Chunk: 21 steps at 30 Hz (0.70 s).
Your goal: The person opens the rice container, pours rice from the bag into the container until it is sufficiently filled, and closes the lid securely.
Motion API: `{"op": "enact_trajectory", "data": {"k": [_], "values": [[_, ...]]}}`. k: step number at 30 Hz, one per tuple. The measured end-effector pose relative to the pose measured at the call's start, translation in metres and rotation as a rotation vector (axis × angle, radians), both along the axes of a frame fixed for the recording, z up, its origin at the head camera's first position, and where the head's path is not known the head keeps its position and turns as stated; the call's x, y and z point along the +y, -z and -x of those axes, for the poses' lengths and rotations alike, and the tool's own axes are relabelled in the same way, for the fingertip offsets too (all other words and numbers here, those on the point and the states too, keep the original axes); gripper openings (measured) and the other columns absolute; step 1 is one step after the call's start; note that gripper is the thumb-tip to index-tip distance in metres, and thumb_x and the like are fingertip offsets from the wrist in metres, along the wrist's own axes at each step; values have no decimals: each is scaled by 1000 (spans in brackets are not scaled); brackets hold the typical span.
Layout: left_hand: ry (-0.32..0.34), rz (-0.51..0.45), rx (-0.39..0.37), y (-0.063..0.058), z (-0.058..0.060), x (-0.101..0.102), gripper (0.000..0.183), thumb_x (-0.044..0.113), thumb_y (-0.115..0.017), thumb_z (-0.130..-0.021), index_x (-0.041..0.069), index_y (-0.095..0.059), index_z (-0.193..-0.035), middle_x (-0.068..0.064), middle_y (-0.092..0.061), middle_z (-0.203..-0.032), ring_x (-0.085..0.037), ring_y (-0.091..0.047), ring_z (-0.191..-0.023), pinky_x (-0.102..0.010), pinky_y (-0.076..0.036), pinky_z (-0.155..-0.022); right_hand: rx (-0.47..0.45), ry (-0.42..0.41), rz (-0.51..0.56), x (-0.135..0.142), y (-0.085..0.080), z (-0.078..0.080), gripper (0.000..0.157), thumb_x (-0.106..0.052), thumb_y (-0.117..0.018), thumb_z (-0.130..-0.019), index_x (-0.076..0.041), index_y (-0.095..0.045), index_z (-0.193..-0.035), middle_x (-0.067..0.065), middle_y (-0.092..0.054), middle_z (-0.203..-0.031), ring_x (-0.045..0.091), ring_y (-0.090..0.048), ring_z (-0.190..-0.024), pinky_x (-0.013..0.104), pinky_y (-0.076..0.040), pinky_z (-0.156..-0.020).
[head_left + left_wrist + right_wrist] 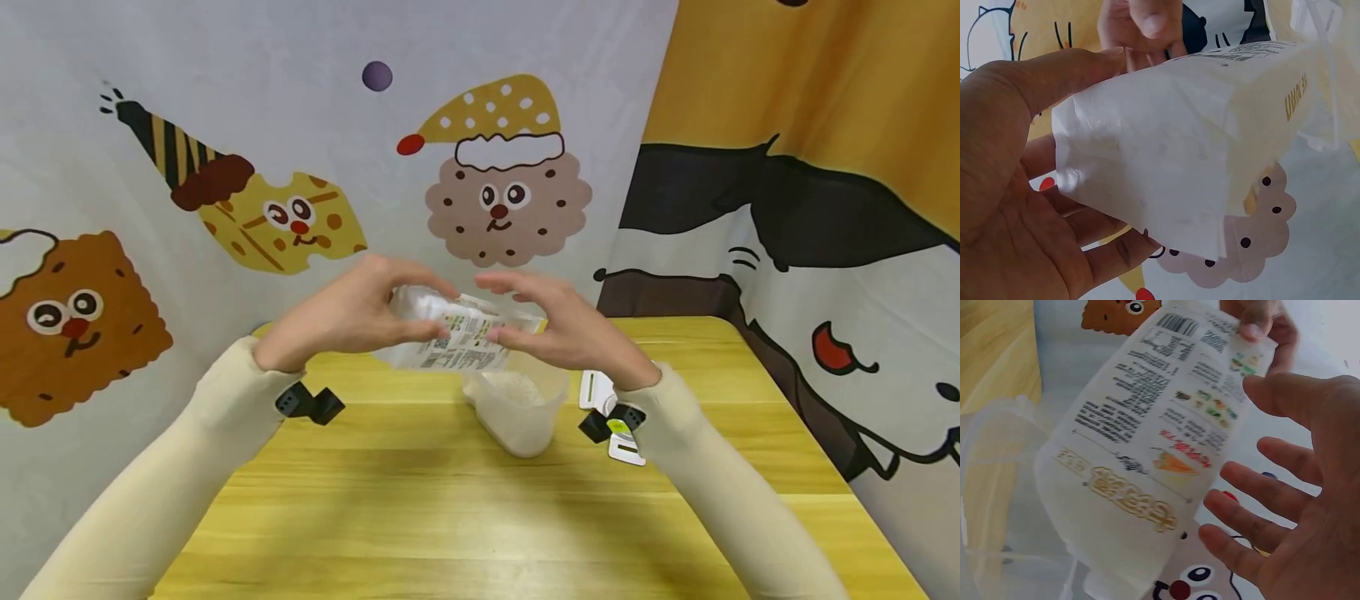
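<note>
My left hand grips one end of a white printed plastic pouch, thumb on the near side and fingers behind. The pouch is tilted, its other end lowered toward the right over a translucent plastic container. White contents lie inside the container, which stands on the table. My right hand is at the pouch's right side. Its fingers are spread and relaxed in the right wrist view, with the thumb tip right at the pouch's edge. Lettering and small pictures cover one face of the pouch.
A wooden table carries the container. White slotted pieces lie to its right, partly hidden by the right wrist and its camera. A cartoon-printed cloth hangs behind the table, with another printed cloth on the right.
</note>
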<state>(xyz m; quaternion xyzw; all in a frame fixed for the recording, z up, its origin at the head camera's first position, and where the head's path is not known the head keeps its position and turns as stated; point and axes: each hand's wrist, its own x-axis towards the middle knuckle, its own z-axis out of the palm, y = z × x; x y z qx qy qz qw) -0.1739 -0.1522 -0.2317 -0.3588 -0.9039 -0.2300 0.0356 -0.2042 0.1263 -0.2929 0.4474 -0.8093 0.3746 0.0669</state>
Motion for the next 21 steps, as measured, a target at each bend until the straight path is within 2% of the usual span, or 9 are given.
{"op": "enact_trajectory", "data": {"k": [3,7,13,16,21], "values": [[27,-2,13,0,2,1,38,33,-81,-90,20,-74,-124,3,-75,-118,-9,-34,-52,-30,-42,-59,-26,-23,-30,-1,1,4,60,-23,-74,-96,-16,-51,-151,5,-55,-153,23,-56,-135,47,-48,-114],[41,-11,25,2,3,2,37,32,-81,-90,19,-74,-124,2,-75,-120,-10,-40,-58,-30,-44,-61,-38,-43,-27,-2,4,7,58,-20,-73,-97,-16,-51,-151,5,-61,-147,21,-59,-133,45,-51,-111],[29,-30,24,4,3,2,40,32,-81,-90,19,-73,-127,2,-74,-123,-13,-51,-71,-31,-47,-66,-30,-43,0,-3,7,9,53,-18,-74,-96,-16,-57,-146,3,-67,-136,18,-65,-121,42,-57,-102],[29,-48,21,6,3,2,41,32,-82,-89,19,-73,-126,2,-74,-123,-13,-55,-76,-30,-49,-66,-29,-44,12,-4,8,9,52,-18,-75,-95,-14,-58,-144,4,-68,-136,18,-66,-119,43,-57,-101],[26,-86,19,9,3,2,46,32,-84,-87,19,-71,-130,2,-74,-124,-12,-61,-83,-30,-52,-68,-8,-23,16,-2,8,8,50,-18,-76,-94,-15,-61,-142,2,-69,-133,16,-67,-115,38,-58,-99]]}}
